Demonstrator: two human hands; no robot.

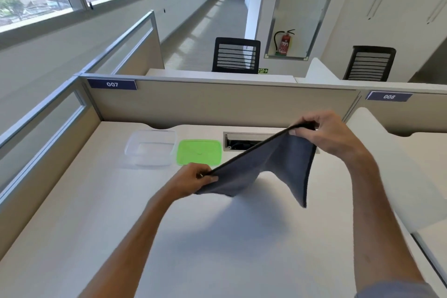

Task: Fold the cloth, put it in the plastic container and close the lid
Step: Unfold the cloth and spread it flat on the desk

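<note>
Left hand (193, 180) and right hand (324, 132) each pinch the cloth (271, 164) mid-air, folding barely begun; container (150, 147) empty, lid (199, 152) off.

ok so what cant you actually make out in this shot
- Cable port in the desk, head view: its right part is hidden behind the raised cloth.
- Cloth: its lowest corner is motion-blurred, and how many layers hang there is unclear.
- Left hand grip: the fingertips under the cloth edge are hidden.
- Clear container: whether anything small lies inside cannot be told; it is transparent and far.
- Green lid: its centre mark is too small to read.
</note>
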